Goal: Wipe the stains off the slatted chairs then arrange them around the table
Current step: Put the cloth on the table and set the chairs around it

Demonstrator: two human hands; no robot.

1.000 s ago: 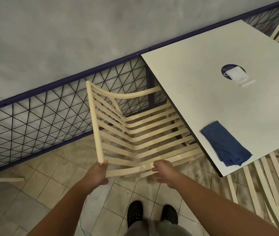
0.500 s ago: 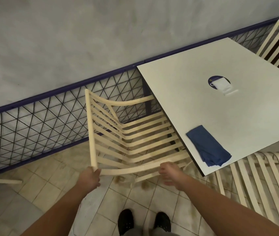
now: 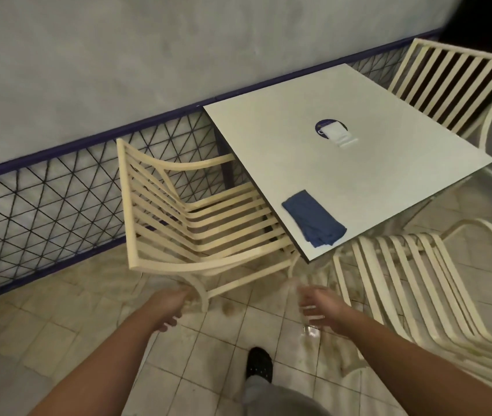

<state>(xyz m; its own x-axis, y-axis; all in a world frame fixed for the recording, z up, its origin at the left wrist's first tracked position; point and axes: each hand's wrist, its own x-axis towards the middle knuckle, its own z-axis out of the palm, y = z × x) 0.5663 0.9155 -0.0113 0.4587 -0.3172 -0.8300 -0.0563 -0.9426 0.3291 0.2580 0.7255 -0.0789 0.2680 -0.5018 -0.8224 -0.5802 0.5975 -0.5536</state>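
A cream slatted chair [image 3: 196,229] stands at the left side of the white square table [image 3: 359,187], its seat partly tucked under the tabletop. My left hand [image 3: 169,307] hovers just below its near armrest, apart from it, fingers loose and blurred. My right hand [image 3: 317,307] is also free of the chair, fingers spread and blurred. A folded blue cloth [image 3: 314,217] lies on the table's near corner. A second slatted chair [image 3: 413,295] sits at the table's near right side. A third slatted chair [image 3: 455,85] stands at the far side.
A black mesh fence with a purple rail [image 3: 58,187] runs along the grey wall behind the chair. A dark round sticker with a white paper [image 3: 333,132] sits mid-table. Stained floor tiles [image 3: 208,349] lie under me. My black shoe [image 3: 258,364] is below.
Both hands have let go of the chair's armrest and drawn back toward me. The view has swung right, showing more of the table and two other chairs.
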